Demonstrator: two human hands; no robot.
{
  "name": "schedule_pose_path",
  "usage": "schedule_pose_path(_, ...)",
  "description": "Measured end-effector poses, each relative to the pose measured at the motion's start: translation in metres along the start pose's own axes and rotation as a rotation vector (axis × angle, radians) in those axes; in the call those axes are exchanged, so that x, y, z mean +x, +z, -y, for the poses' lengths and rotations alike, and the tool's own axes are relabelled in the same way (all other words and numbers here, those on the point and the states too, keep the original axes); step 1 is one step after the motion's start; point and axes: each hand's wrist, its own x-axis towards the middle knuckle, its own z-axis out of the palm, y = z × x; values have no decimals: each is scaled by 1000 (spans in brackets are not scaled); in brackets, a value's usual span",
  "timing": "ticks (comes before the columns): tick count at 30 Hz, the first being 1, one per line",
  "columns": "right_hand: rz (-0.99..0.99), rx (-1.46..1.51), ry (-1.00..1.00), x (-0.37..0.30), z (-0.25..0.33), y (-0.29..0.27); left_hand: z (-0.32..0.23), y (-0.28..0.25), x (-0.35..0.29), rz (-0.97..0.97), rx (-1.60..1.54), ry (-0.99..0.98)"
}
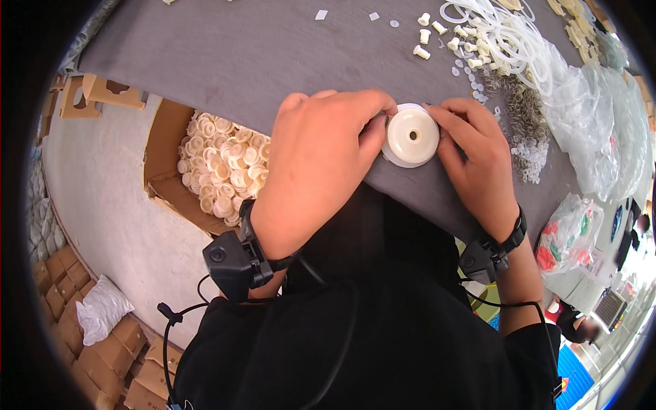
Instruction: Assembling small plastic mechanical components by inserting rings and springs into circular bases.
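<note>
A round cream plastic disc (pixel 418 121) with a hole in its middle is held near the table's front edge, a paler translucent rim showing around it. My left hand (pixel 321 154) pinches its left side between thumb and fingertips. On the opposite side, the fingers of my right hand (pixel 478 154) are closed on the rim. The disc's top face points up at me, and its underside is hidden. Each wrist wears a black strap with a small black device.
A cardboard box (pixel 158 147) full of similar cream discs stands left of the grey table (pixel 273 48). Small cream plugs (pixel 421 52), a heap of metal springs (pixel 523 113), clear rings (pixel 471 14) and plastic bags (pixel 588 130) lie to the right. Cartons (pixel 109 365) are stacked lower left.
</note>
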Motion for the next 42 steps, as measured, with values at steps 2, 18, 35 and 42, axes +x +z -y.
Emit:
schedule_pose_path(2, 7, 15, 3, 0, -1, -1, 0, -1, -3, -3, 28, 29)
schedule_pose_path(18, 256, 458, 339, 20, -11, -25, -9, 5, -8, 71, 57, 55)
schedule_pose_path(35, 231, 713, 709, 36, -20, -28, 12, -31, 14, -118, -413, 63)
schedule_pose_path(42, 180, 591, 527, 28, -19, -15, 53, -108, 147, -744, 168, 164)
